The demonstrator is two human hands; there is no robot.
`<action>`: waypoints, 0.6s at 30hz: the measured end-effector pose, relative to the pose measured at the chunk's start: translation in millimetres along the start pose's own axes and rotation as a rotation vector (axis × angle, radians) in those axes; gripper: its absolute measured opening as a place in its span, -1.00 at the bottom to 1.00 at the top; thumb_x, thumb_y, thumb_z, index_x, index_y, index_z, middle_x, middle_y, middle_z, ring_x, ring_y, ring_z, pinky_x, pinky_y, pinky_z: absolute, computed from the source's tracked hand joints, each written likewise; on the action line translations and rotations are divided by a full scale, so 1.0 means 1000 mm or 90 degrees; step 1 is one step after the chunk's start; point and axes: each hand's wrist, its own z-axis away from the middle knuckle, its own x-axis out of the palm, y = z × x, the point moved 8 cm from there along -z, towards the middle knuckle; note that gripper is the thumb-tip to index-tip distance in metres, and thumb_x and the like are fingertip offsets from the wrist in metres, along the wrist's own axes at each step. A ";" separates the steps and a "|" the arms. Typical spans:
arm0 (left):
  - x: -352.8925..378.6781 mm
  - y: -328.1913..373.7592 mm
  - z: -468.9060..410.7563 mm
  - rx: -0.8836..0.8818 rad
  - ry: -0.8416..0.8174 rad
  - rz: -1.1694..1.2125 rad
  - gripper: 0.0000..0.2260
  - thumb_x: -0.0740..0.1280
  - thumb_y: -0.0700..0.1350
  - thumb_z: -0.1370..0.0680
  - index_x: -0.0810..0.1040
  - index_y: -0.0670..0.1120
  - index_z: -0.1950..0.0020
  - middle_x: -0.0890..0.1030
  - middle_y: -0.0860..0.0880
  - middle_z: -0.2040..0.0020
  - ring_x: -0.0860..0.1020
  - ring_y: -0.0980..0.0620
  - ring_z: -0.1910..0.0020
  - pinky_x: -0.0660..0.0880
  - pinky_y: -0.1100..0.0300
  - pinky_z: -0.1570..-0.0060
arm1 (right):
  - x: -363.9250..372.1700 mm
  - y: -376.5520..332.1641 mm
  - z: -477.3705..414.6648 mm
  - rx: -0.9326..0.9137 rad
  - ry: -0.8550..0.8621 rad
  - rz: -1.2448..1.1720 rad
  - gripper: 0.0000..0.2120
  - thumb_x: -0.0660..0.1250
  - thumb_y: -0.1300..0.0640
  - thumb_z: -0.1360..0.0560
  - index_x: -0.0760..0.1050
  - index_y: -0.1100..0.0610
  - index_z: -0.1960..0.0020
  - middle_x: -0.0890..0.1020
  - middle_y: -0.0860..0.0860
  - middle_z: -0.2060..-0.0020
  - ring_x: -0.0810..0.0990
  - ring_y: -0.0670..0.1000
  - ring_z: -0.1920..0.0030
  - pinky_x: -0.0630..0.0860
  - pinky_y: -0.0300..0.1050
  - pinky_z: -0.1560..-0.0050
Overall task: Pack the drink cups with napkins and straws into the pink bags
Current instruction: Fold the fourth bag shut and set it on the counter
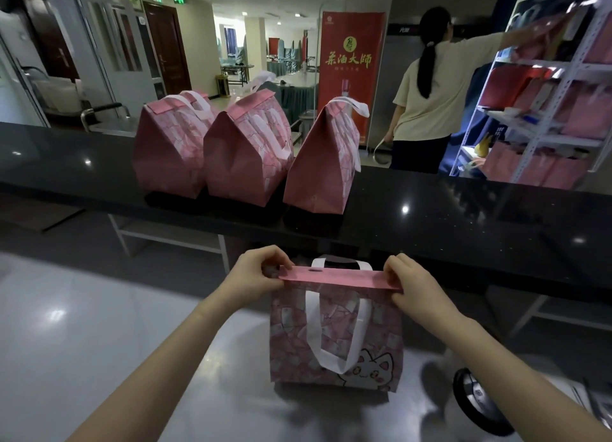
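Observation:
A pink bag [334, 335] with a white handle and a cat print stands on the steel worktop [99, 325] in front of me. Its top is folded over into a flat pink strip. My left hand [256, 274] pinches the strip's left end. At the right end, my right hand [409, 284] pinches the fold. Three closed pink bags [165, 150] [245, 153] [324, 163] stand in a row on the black counter [463, 223] behind. No cups, napkins or straws show; the bags' insides are hidden.
A black round object [473, 398] lies on the worktop at the lower right. Beyond the counter a person [433, 90] reaches into a white shelf rack [546, 110] holding more pink bags. A red banner [351, 64] stands behind the counter.

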 end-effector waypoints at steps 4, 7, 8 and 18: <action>0.003 0.014 0.008 0.121 0.106 -0.189 -0.71 0.39 -0.42 -0.36 0.53 -0.03 0.17 0.56 0.12 0.19 0.54 0.16 0.15 0.51 0.28 0.14 | 0.001 -0.006 0.005 -0.011 0.021 0.013 -0.68 0.32 0.39 -0.36 0.36 0.00 0.11 0.39 -0.12 0.16 0.40 -0.09 0.14 0.46 -0.14 0.17; 0.009 0.014 0.014 0.146 0.132 -0.214 -0.68 0.36 -0.45 -0.35 0.48 -0.02 0.18 0.49 0.11 0.19 0.49 0.16 0.14 0.43 0.35 0.19 | 0.002 -0.010 0.010 -0.020 0.043 0.023 -0.71 0.31 0.38 -0.39 0.37 0.01 0.11 0.40 -0.11 0.15 0.39 -0.07 0.13 0.46 -0.13 0.17; 0.010 0.012 0.015 0.145 0.134 -0.211 -0.69 0.35 -0.45 -0.36 0.48 -0.03 0.18 0.48 0.11 0.18 0.48 0.16 0.14 0.42 0.36 0.20 | 0.003 -0.011 0.012 -0.028 0.049 0.030 -0.74 0.31 0.36 -0.41 0.38 0.02 0.10 0.41 -0.12 0.13 0.40 -0.07 0.12 0.47 -0.12 0.16; 0.016 0.011 0.028 0.151 0.045 -0.236 -0.85 0.43 -0.09 -0.49 0.46 0.05 0.12 0.45 0.17 0.10 0.50 0.18 0.14 0.51 0.30 0.15 | 0.005 -0.009 0.027 -0.057 -0.010 0.000 -0.94 0.39 0.07 -0.48 0.54 -0.07 0.07 0.55 -0.22 -0.10 0.50 -0.15 -0.13 0.48 -0.20 -0.13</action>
